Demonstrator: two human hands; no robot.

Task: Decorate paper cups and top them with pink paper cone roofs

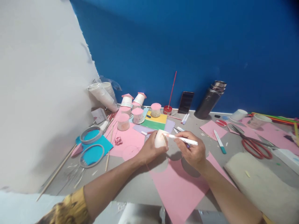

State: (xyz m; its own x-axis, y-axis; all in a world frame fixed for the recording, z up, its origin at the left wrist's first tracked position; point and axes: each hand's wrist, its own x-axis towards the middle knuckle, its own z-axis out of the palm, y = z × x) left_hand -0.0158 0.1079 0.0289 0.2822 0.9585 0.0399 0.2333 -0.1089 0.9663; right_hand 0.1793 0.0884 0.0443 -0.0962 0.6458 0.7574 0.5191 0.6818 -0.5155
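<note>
My left hand (pixel 151 147) is wrapped round a small white paper cup (pixel 160 139), held tilted above the table. In my right hand (pixel 192 151) is a white marker (pixel 185 140), pinched between thumb and fingers. Its orange-pink tip points left and meets or nearly meets the cup's side, where a faint orange mark shows. Below both hands lies a large pink paper sheet (pixel 179 189) with rounded cut-outs along its far edge. Beyond my left hand stand several upturned paper cups with pink paper tops, one of them a cup (pixel 138 115) with small coloured marks.
Grey tape rings (pixel 92 156) lie on blue paper at the left, near stacked paper cups (pixel 102 95). At the back stand a phone (pixel 186 102) and a dark flask (pixel 210 101). Red-handled scissors (pixel 255 148) and a teal-ended marker (pixel 220 142) lie at the right.
</note>
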